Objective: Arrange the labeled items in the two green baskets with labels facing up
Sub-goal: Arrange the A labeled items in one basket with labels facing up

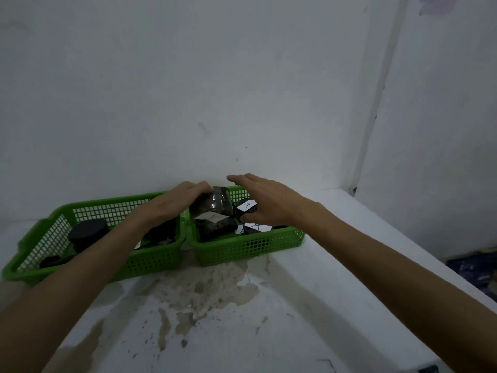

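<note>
Two green baskets are sitting side by side against the wall (pixel 188 90) along the far edge of the white tabletop (pixel 309 305), their short ends touching. The left hand (pixel 174 203) is reaching over the left basket (pixel 150 258) and gripping a shiny dark packet (pixel 215 203) with curled fingers, holding it above the left end of the right basket (pixel 250 249). The right hand (pixel 263 203) is hovering over the middle of the right basket with fingers spread and extended, gripping nothing; its thumb is lying close to a black round item whose white label (pixel 248 205) is facing up and showing the letter A. Below the held packet, another dark packet (pixel 216 228) is lying in the right basket beside a white label (pixel 212 216). Near the front wall of that basket, a second label (pixel 254 227) marked A is facing up. In the left basket, a black round jar (pixel 88 234) is standing near the left end, a smaller dark item (pixel 52 261) is lying toward the front left corner, and the left forearm is blocking the view of much of the basket's right half. A brownish stain (pixel 204 289) is spreading across the tabletop in front of the baskets
</note>
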A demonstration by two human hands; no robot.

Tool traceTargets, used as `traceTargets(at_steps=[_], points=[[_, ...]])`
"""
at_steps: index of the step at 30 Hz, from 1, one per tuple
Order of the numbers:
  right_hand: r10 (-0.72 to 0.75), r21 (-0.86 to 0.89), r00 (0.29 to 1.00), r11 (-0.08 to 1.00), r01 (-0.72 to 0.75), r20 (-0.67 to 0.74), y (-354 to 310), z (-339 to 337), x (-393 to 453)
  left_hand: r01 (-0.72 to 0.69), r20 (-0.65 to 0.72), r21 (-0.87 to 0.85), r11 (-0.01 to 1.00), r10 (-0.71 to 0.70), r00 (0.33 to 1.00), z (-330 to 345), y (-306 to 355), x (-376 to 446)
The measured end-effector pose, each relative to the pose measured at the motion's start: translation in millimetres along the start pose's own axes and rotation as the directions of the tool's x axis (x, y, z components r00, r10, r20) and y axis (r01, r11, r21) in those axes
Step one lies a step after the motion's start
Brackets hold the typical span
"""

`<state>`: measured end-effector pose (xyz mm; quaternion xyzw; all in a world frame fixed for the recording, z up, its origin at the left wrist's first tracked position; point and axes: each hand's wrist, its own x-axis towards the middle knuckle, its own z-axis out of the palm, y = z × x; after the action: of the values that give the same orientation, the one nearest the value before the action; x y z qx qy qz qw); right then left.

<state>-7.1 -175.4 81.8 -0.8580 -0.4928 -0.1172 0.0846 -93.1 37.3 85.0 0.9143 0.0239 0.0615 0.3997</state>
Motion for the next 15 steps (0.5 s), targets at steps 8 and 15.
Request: traceTargets(at_steps=[8,15], points=[[-0.030,0.196,0.999,0.980,0.034,-0.021,-40.4,-17.1,-0.3,0.057,0.052,-0.182,0.982,-0.048,0.998,-9.3,-5.3,-19.3],[0.101,0.498,0.993,0.859,-0.121,0.066,-34.9,-27.0,5.6,-0.062,-0.046,-0.200,0.978,0.054,0.997,0.0,-16.6,-28.4]])
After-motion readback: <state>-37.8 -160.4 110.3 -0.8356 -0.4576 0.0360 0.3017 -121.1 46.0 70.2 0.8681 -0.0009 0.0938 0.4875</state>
